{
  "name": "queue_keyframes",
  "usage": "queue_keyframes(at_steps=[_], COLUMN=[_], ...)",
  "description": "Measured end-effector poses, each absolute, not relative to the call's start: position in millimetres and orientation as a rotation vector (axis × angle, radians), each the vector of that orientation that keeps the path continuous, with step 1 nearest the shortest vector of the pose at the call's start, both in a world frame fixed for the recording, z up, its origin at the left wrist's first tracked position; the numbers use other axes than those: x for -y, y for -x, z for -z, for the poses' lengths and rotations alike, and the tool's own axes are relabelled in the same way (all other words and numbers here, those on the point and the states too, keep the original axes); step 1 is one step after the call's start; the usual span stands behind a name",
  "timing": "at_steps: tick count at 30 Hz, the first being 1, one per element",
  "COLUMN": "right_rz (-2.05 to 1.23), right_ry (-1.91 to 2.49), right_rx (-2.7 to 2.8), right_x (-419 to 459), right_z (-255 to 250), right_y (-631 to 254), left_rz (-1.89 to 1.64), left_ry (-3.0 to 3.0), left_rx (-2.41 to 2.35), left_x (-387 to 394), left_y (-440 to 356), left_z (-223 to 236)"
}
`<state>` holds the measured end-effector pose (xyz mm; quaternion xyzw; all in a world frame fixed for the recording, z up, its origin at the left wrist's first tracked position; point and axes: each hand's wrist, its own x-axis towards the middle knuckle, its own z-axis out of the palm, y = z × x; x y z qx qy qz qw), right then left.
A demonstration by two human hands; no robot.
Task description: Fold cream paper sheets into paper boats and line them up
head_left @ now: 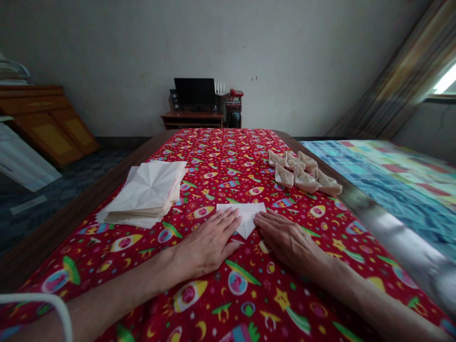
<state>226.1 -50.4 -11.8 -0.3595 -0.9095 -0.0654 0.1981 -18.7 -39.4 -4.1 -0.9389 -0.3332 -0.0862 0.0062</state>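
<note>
Press the white, near-pointed folded paper (246, 225) evenly against the red, rocket-patterned cloth (228, 192), with left hand (204, 247) and right hand (290, 241) flat, fingers together, pinching nothing.

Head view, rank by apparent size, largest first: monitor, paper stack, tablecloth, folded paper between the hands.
1. Tablecloth
2. Paper stack
3. Monitor and folded paper: too close to rank; the paper is nearer the camera and partly covered.
</note>
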Motion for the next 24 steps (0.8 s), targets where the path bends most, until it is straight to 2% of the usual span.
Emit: queue_keyframes(at_steps=[7, 14, 24], right_rz=[0.142, 0.050, -0.142], right_ry=[1.055, 1.203, 1.327], right_rx=[2.461, 2.380, 2.372], right_x=[44.3, 19.2, -14.4], right_z=[10.8, 5.3, 8.3], right_y=[-230.8, -223.4, -226.9], left_rz=[0.317, 0.604, 0.501], left_ry=[2.829, 2.819, 2.938], left_rx=[1.036, 1.104, 1.513], left_x=[44.4, 24.8, -24.1], left_y=[37.4, 36.3, 17.7], left_z=[6.2, -5.1, -14.5])
